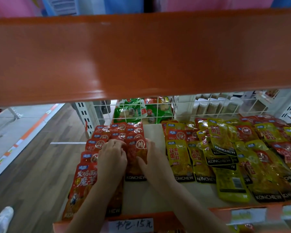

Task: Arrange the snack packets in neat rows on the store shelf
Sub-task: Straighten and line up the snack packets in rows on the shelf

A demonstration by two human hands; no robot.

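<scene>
Orange upper shelf (pixel 141 52) above yellow packets (pixel 225 157)

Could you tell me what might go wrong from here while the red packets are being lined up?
The front red packet in the leftmost row sits at the shelf's left edge, so a nudge from the left hand might push it off. The right hand works beside the loose yellow pile, whose packets overlap untidily; brushing them could slide some into the bare gap.

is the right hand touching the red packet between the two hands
Touching. The head view shows the right hand with its thumb lying across the face of the red packet and its fingers along the packet's right edge, no gap visible.
</scene>
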